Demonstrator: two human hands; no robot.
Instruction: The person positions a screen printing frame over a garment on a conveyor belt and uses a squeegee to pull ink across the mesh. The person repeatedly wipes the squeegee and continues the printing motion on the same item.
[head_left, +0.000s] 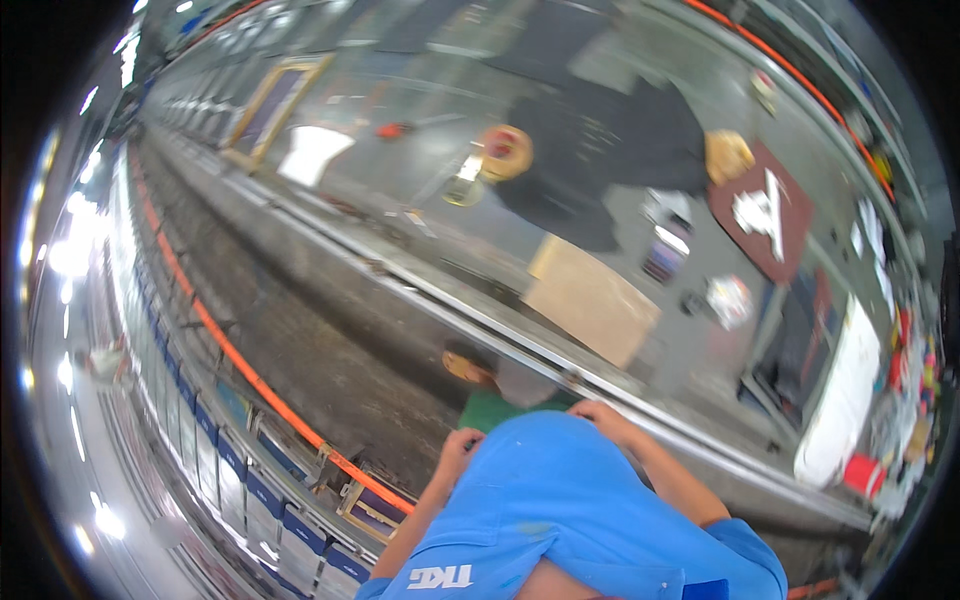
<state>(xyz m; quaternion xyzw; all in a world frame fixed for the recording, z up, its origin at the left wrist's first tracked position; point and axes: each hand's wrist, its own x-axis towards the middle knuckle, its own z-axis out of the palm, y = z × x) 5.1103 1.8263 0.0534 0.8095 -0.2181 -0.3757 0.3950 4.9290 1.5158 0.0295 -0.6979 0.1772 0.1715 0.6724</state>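
My left hand [459, 448] is low in the lower middle, beside my blue shirt [540, 490], its fingers curled round something dark and too small to make out. My right hand [595, 416] is just right of the shirt, near the metal rail [450, 315] along the work table's edge, fingers curled, what they hold hidden. Beyond my hands, below the rail, show a green surface [475, 410] and a blurred tan-and-dark thing [465, 365]. A beige sheet [590, 300] lies on the table above my right hand.
The long grey table [400, 180] carries dark cloth [600, 130], tape rolls [505, 150], a maroon board [760, 220], a wooden frame [275, 105], a white bundle [835, 390] and a red container [862, 473]. An orange rail [250, 375] runs along the left, beside a narrow aisle [300, 310].
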